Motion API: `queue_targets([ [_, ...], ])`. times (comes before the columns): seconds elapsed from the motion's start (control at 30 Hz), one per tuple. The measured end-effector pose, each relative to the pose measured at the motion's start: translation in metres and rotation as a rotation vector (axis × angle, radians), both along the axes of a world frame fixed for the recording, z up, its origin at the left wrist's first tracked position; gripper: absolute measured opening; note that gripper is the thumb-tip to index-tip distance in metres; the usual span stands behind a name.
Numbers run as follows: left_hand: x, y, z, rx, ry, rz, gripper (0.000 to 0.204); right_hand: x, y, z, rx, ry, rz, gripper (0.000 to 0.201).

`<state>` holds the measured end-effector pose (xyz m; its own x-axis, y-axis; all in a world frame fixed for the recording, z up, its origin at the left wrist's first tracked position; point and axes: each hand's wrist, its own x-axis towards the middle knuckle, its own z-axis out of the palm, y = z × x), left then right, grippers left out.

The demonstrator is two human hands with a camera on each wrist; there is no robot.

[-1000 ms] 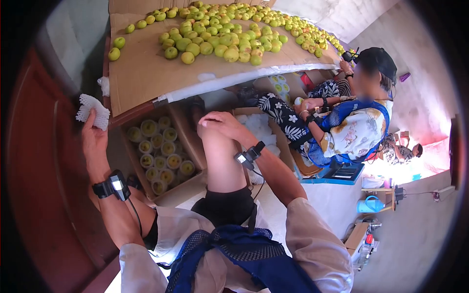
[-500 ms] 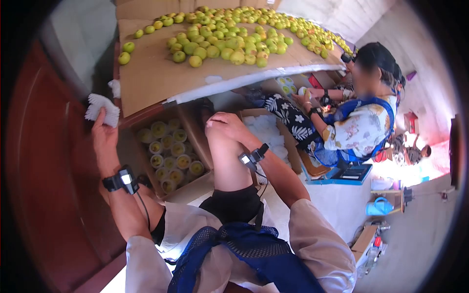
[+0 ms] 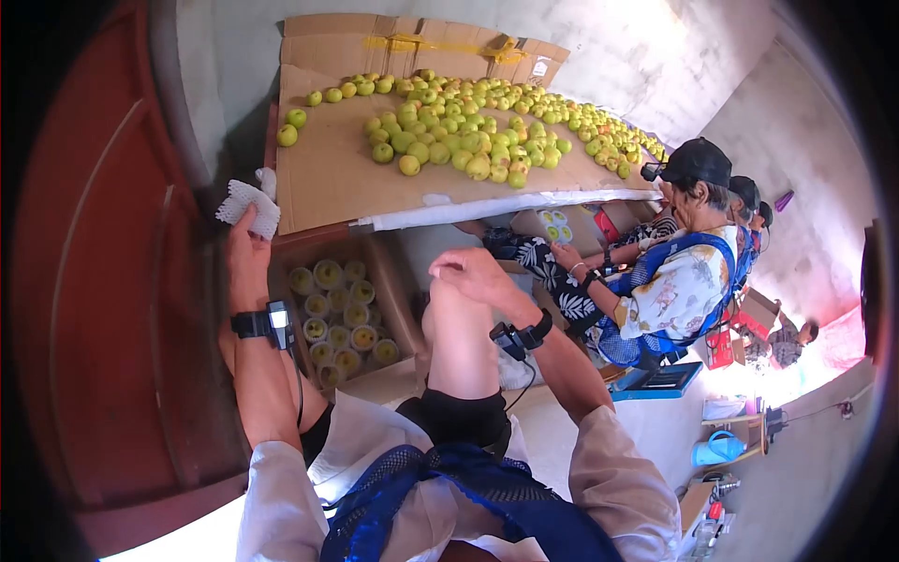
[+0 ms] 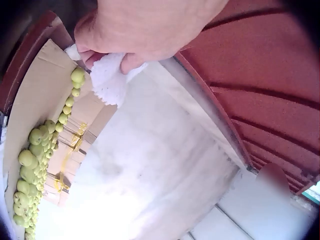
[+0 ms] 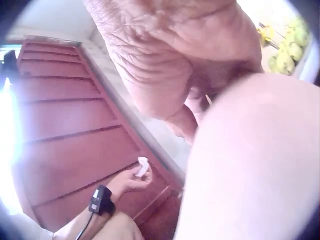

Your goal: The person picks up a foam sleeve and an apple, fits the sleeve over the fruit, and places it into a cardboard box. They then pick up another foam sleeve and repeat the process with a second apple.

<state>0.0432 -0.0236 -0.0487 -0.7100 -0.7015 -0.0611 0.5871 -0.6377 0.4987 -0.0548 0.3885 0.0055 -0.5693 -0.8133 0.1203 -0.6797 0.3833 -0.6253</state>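
Note:
At the left of the head view, my left hand is raised and pinches a white foam net between thumb and fingers. The left wrist view shows the same foam net under the hand, its edge hanging past the fingertips. My right hand rests on the bent knee, holding nothing that shows. Seen from the right wrist, that hand lies over the knee with its fingers loosely bent down, partly hidden by the leg.
Green-yellow fruit lies across the cardboard-covered table. Below it stands a box of fruit in white foam. A seated person works at the right, others behind. A red door stands at the left.
The head view has shifted, so the table and both hands appear farther right and lower. The left hand still pinches the foam net, and the right hand stays on the knee.

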Motion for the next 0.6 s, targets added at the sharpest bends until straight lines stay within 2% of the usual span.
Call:
queue_targets([
  [0.07, -0.004, 0.002, -0.007, -0.047, 0.009, -0.020, 0.033, 0.011, -0.010, 0.039, -0.050, -0.129, -0.015, 0.020],
  [0.17, -0.009, 0.010, -0.008, -0.099, -0.021, -0.027, 0.039, 0.010, -0.036, 0.070, -0.210, -0.252, 0.118, 0.023],
  [0.27, -0.027, 0.014, -0.013, -0.141, -0.018, -0.032, 0.042, 0.014, -0.074, 0.103, -0.179, -0.451, 0.203, 0.026],
  [0.3, -0.027, 0.013, -0.022, -0.154, -0.023, -0.033, 0.042, 0.014, -0.088, 0.100, -0.215, -0.522, 0.236, 0.026],
  [0.37, -0.023, 0.029, -0.016, -0.188, -0.049, -0.047, 0.042, 0.011, -0.123, 0.088, -0.284, -0.672, 0.314, 0.027],
  [0.47, -0.021, 0.052, -0.012, -0.274, -0.165, -0.018, 0.038, -0.001, -0.174, 0.044, -0.333, -0.824, 0.358, 0.028],
  [0.6, -0.021, 0.071, 0.001, -0.544, -0.389, 0.125, 0.036, -0.025, -0.209, 0.003, -0.397, -0.870, 0.347, 0.025],
])
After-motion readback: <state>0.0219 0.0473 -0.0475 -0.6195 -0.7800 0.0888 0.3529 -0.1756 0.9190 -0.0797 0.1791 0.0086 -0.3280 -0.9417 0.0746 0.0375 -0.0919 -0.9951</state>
